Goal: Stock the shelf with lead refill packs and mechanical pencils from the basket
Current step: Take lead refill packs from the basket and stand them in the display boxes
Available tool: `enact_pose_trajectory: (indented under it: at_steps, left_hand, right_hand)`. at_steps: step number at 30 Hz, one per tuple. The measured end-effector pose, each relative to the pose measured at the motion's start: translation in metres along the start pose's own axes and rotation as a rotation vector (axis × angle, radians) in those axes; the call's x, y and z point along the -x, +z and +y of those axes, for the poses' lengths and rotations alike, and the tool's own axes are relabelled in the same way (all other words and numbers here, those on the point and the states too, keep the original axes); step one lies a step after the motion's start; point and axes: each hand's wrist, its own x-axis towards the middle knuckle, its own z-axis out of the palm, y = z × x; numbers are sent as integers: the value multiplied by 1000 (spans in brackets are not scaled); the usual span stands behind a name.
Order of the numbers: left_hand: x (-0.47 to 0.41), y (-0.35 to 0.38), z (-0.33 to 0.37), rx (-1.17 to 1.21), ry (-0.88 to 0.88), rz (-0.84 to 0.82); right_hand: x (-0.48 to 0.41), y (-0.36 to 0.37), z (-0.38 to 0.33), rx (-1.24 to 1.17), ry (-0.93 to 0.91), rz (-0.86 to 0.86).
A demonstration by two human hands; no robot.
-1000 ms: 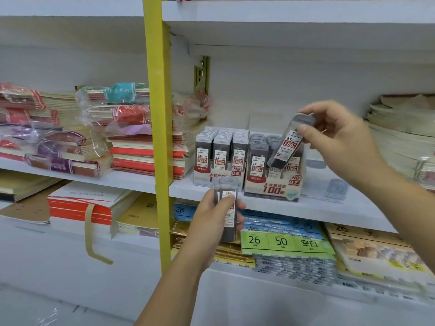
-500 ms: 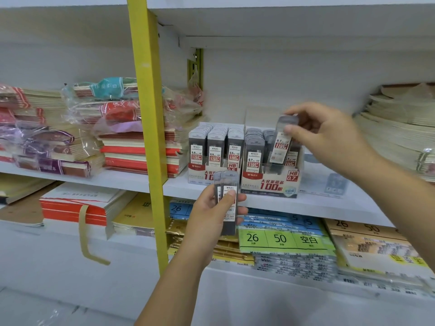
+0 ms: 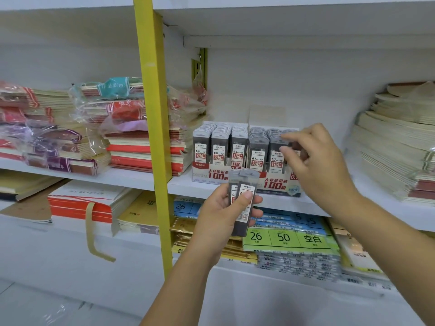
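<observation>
The left hand [image 3: 221, 215] grips two lead refill packs [image 3: 244, 203] upright, just in front of and below the 0.7 display box [image 3: 275, 184] on the shelf [image 3: 183, 184]. The right hand [image 3: 315, 161] is at that box's right-hand rows, fingers curled over the pack tops. Blur hides whether it pinches one.

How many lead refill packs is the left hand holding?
2, both upright in the left hand: the front pack under the thumb, the rear pack peeking out at its left. More may be hidden behind.
</observation>
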Motion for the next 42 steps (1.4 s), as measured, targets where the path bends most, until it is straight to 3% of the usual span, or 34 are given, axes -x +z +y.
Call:
enact_pose_trajectory:
  at_steps: [5, 11, 17, 19, 21, 23, 25, 29, 34, 42]
  left_hand:
    - [5, 5, 0, -15, 3, -46]
    - [7, 9, -5, 22, -69, -122]
    - [6, 13, -9, 55, -83, -109]
    - [5, 13, -9, 52, -89, -103]
    - [4, 11, -9, 41, -83, -99]
    - [3, 8, -10, 32, -71, -89]
    - [3, 5, -9, 33, -62, -82]
    - [1, 2, -8, 35, -45, -75]
    - [0, 2, -7, 27, -29, -72]
    - [0, 5, -5, 23, -42, -32]
  right_hand:
    - [37, 13, -17, -591, 246, -274]
    - [38, 8, 1, -754, 391, -113]
    - [39, 3, 9, -841, 429, -210]
    - [40, 3, 8, -823, 407, -188]
    - [36, -3, 6, -786, 362, -21]
    - [24, -17, 5, -758, 252, 171]
    - [9, -30, 4, -686, 92, 244]
    - [-14, -33, 8, -361, -106, 143]
    - [-28, -16, 14, -94, -45, -92]
    - [-18, 5, 22, 170, 9, -64]
